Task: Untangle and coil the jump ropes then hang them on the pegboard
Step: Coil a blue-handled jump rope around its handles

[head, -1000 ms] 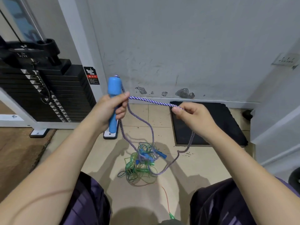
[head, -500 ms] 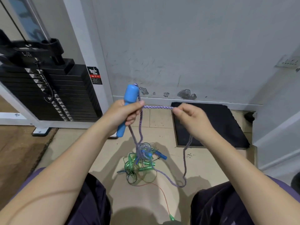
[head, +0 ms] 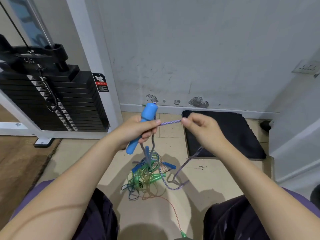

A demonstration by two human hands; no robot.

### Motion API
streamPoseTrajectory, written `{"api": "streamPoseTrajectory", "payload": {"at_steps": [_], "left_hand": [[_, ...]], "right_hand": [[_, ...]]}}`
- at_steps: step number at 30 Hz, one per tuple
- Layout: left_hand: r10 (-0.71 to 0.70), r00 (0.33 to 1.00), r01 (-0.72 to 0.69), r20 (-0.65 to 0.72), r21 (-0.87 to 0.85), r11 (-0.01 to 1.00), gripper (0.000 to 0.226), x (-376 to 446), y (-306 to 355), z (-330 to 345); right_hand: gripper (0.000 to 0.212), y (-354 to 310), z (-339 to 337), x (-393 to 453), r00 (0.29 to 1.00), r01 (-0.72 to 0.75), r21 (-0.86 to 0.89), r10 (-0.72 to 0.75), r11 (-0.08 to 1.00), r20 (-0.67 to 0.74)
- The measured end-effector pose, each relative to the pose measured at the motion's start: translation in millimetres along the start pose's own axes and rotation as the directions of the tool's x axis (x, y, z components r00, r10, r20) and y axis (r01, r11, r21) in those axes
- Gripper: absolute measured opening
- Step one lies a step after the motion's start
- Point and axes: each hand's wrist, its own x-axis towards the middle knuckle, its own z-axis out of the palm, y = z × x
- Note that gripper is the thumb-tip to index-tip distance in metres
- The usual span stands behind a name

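Observation:
My left hand (head: 136,129) grips a light blue jump-rope handle (head: 147,115), tilted with its top toward the wall, and pins loops of the purple braided rope (head: 170,122) against it. My right hand (head: 201,129) pinches that rope a short way to the right, so a taut stretch runs between the two hands. From my right hand the rope hangs down to the floor and curves back into a tangled pile of green, blue and orange ropes (head: 147,177). No pegboard is in view.
A weight-stack machine (head: 52,101) with a white frame stands at the left. A black mat (head: 230,134) lies against the grey wall on the right. My knees frame the bottom edge, with a green handle (head: 183,234) on a thin orange cord between them.
My hands have come closer together, shortening the taut stretch of purple rope. More rope hangs gathered at my left hand, and the slack loop on the floor has drawn in toward the pile.

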Motion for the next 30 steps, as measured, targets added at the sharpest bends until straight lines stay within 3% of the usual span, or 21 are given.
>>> {"api": "streamPoseTrajectory", "payload": {"at_steps": [2, 6, 8, 11, 13, 15, 17, 19, 21, 23, 27, 30], "left_hand": [[-0.024, 0.999, 0.024, -0.044, -0.003, 1.000, 0.030, 1.8, -3.3, -6.1], [-0.025, 1.000, 0.026, -0.012, 0.024, 0.999, 0.030, 2.9, -10.1, 4.0], [-0.022, 0.999, 0.021, 0.045, 0.027, 0.999, 0.029, 2.2, -12.2, 17.3], [-0.014, 0.995, 0.010, 0.100, 0.044, 0.999, 0.030, 3.1, -15.2, 28.7], [-0.007, 0.996, 0.005, 0.088, 0.029, 1.000, 0.028, 4.6, -13.0, 23.6], [0.005, 0.999, -0.006, 0.044, 0.016, 1.000, 0.026, 6.8, -10.3, 12.4], [0.016, 0.999, -0.014, -0.032, 0.064, 0.998, 0.026, 9.5, -9.3, 1.7], [0.030, 0.993, -0.021, -0.114, 0.082, 0.996, 0.026, 11.6, -11.6, -4.4], [0.034, 0.990, -0.019, -0.136, 0.115, 0.993, 0.026, 10.7, -13.2, -2.2], [0.016, 0.998, -0.006, -0.060, 0.169, 0.986, 0.025, 7.2, -13.2, 11.3], [0.003, 0.996, -0.014, 0.088, 0.122, 0.992, 0.031, 3.2, -14.9, 33.2], [0.038, 0.992, -0.049, 0.117, 0.088, 0.995, 0.030, 3.3, -10.3, 24.9]], "right_hand": [[0.036, 4.3, -8.8, 1.9, 0.997, -0.055, 0.010, 0.055, 0.998, -0.062], [0.011, 10.4, -7.7, -1.2, 0.974, -0.180, 0.091, 0.165, 0.979, 0.153], [0.016, 8.5, 5.7, -7.9, 0.958, -0.140, 0.079, 0.115, 0.987, 0.262], [0.018, 5.6, 23.9, -16.0, 0.929, 0.000, -0.071, 0.027, 0.997, 0.369], [0.028, 4.8, 21.5, -12.5, 0.951, 0.010, -0.108, 0.024, 0.994, 0.310], [0.038, 4.1, 11.6, -5.6, 0.990, -0.002, -0.066, 0.011, 0.998, 0.140], [0.041, 6.6, -0.6, 1.3, 0.998, -0.043, -0.008, 0.042, 0.999, -0.048], [0.038, 10.8, -10.2, 4.0, 0.992, -0.066, -0.034, 0.062, 0.997, -0.110], [0.028, 13.4, -12.0, 3.2, 0.997, -0.080, -0.011, 0.079, 0.997, -0.014], [0.014, 13.0, -4.3, -1.3, 0.991, -0.081, 0.026, 0.077, 0.996, 0.107], [0.022, 7.8, 21.7, -15.5, 0.938, 0.031, -0.085, 0.001, 0.996, 0.348], [0.026, 1.4, 17.8, -11.2, 0.950, 0.110, -0.187, -0.048, 0.976, 0.308]]}}
